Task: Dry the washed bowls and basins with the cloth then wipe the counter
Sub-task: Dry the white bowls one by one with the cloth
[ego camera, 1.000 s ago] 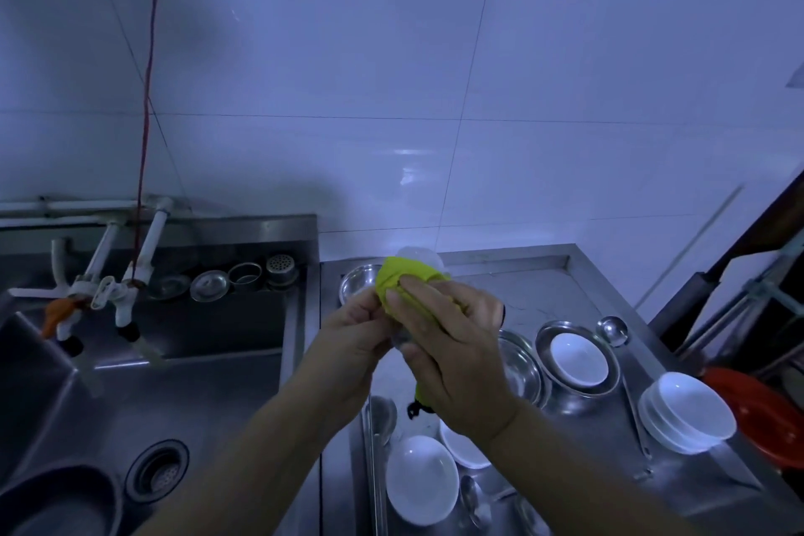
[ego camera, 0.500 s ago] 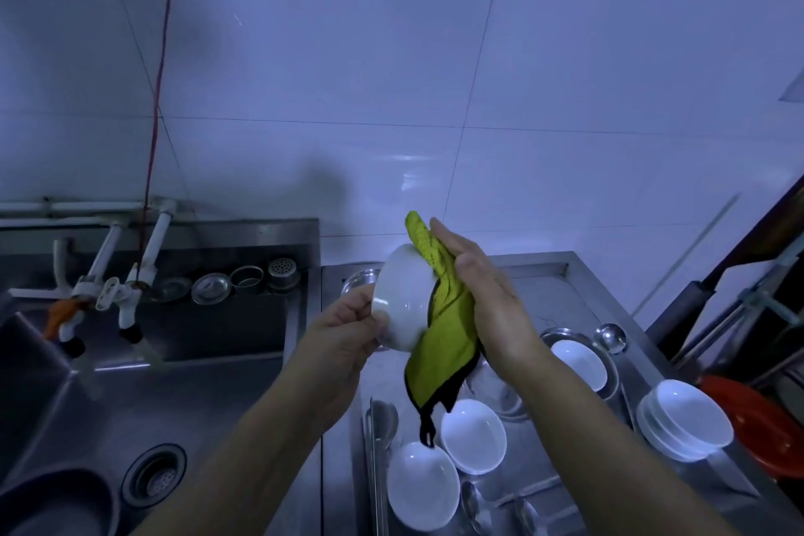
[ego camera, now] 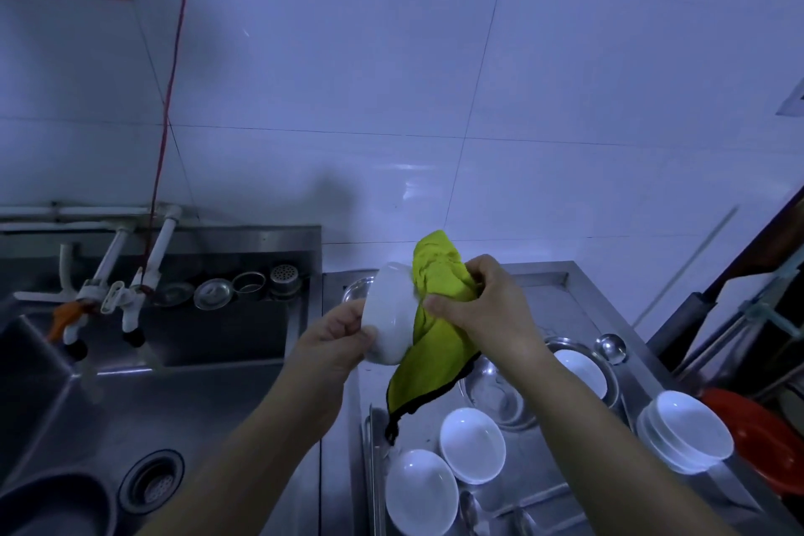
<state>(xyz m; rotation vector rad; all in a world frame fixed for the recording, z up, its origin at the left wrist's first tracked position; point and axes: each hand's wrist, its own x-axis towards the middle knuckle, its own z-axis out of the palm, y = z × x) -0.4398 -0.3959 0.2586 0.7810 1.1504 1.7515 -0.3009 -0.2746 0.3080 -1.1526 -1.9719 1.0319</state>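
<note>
Above the steel table [ego camera: 561,287], just right of the sink [ego camera: 217,387]: a white bowl [ego camera: 389,318] held in the air, tipped on its side, mouth facing right toward the cloth.

Left hand [ego camera: 337,335]: grip clamped on the bowl's left rim and base, thumb on the outer wall. Right hand [ego camera: 487,309]: grip bunched around a yellow-green cloth [ego camera: 428,344], pressing it into the bowl's mouth. Cloth lies directly right of the bowl, touching it; its long axis runs top to bottom, a tail with dark edging hanging down toward the table.

Judgement: the drying stroke turns on the right hand, which carries the cloth; the left only needs to rotate the bowl against it.

Materials: bowl glossy, smooth, round, looks ceramic, likely slippery if wet. Cloth soft, matte, creased. Table brushed metal with a raised rim.

On the table below: two white bowls [ego camera: 472,444] lying mouth-up near the cloth's tail, a stack of white bowls [ego camera: 687,431] further right, steel basins [ego camera: 496,392], one holding another white bowl, and a ladle [ego camera: 611,348]. Much drying appears left; the table wipe is not yet begun.
</note>
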